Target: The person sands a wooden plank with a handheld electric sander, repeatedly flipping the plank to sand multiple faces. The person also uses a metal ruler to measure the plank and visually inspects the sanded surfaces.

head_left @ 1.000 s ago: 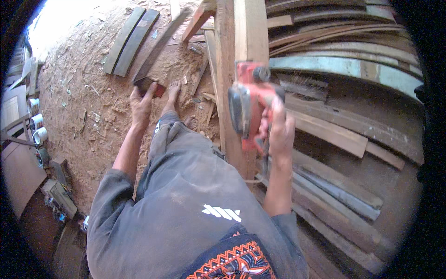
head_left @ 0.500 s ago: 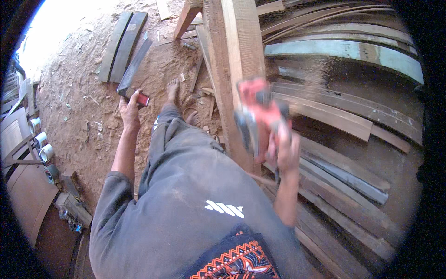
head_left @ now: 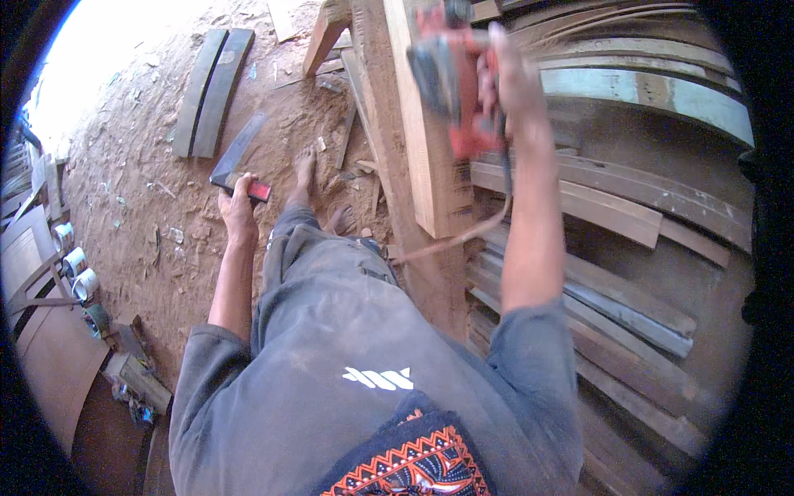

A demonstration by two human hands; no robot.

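My left hand [head_left: 238, 208] is closed around the dark and red handle of a try square [head_left: 241, 146], whose long grey blade points away over the dirt floor. On the far right, my right hand [head_left: 517, 87] grips a red electric planer [head_left: 465, 91], slightly blurred. The planer is over a pale wooden board [head_left: 419, 140]; whether it touches the board cannot be made out. This board lies along a thick rough beam [head_left: 376, 107]. A cord [head_left: 463, 236] hangs from the planer and bends back toward my body.
Long planks [head_left: 612, 198] are stacked on the right, one of them pale blue [head_left: 653, 91]. Two dark boards [head_left: 211, 91] lie on the dirt floor at far left. Several cans [head_left: 76, 260] and brown panels [head_left: 62, 343] stand at the left edge. My bare feet [head_left: 306, 169] are beside the beam.
My right hand and the planer have moved away from my body along the beam, uncovering the board's near end. My left hand with the try square has shifted only slightly.
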